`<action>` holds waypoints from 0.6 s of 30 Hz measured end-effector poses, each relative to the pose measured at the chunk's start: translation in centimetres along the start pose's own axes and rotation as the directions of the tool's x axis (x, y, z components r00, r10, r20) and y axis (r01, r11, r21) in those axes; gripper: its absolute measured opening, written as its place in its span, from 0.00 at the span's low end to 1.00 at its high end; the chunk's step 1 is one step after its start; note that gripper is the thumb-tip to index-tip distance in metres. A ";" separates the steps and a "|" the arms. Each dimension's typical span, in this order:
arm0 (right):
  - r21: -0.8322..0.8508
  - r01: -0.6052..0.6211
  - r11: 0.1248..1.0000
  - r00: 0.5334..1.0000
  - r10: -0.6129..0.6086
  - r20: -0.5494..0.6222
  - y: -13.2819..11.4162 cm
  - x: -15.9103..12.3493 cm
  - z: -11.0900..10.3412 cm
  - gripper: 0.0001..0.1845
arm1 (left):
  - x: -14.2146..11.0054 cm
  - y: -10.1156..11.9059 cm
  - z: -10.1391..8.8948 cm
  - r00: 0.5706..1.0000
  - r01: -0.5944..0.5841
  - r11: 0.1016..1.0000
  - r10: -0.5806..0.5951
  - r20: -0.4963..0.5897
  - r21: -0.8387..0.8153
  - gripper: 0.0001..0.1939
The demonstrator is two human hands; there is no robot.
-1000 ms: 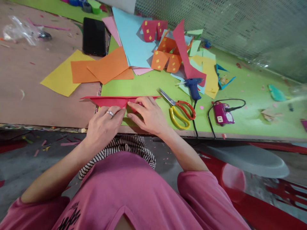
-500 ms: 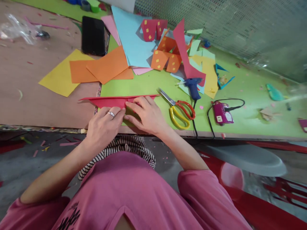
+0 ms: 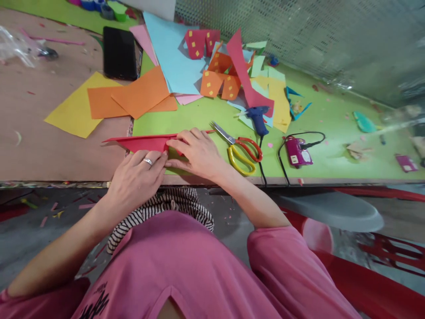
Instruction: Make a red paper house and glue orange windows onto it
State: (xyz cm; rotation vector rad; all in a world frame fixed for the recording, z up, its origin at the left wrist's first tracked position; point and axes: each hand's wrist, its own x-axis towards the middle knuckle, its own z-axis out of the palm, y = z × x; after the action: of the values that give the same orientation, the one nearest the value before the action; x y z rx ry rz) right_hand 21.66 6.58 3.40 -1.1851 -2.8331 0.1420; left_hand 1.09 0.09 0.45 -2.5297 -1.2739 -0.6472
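While two hands point(image 3: 137, 173) point(image 3: 198, 153) hold one red paper point(image 3: 141, 143), one glue gun point(image 3: 258, 120) lies nearby.

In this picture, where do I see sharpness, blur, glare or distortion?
Head view, centre: the metal scissors with orange and yellow handles and the folded red paper look fairly sharp; head view, far right: a magenta rectangular piece looks blurred; head view, upper left: clear crumpled plastic shows glare; head view, lower right: the grey oval seat appears stretched.

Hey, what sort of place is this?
Likely a paper-craft workspace: there are scissors, a blue glue gun and a cut orange paper piece with yellow squares on the table.
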 end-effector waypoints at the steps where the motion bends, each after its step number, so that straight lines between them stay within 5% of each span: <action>1: 0.015 -0.009 1.000 1.000 0.009 -0.004 0.2 0.0 0.0 0.37 | -0.1 0.1 0.0 1.000 0.005 1.000 -0.005 0.009 -0.001 0.17; 8: 0.111 -0.021 0.994 0.999 0.027 -0.048 0.7 0.3 -0.2 0.35 | -0.8 0.8 0.2 0.997 0.067 0.997 -0.066 0.026 -0.035 0.20; 18: 0.250 -0.039 0.967 0.996 0.059 -0.070 0.0 0.9 0.6 0.45 | -0.5 0.9 0.0 0.989 0.112 0.994 -0.111 0.097 -0.003 0.21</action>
State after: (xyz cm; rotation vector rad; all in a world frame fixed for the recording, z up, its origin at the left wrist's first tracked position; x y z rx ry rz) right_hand 21.00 7.19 2.79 -1.1780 -2.6249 0.4303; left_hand 1.57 -0.83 0.19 -2.5394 -1.4573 -0.5599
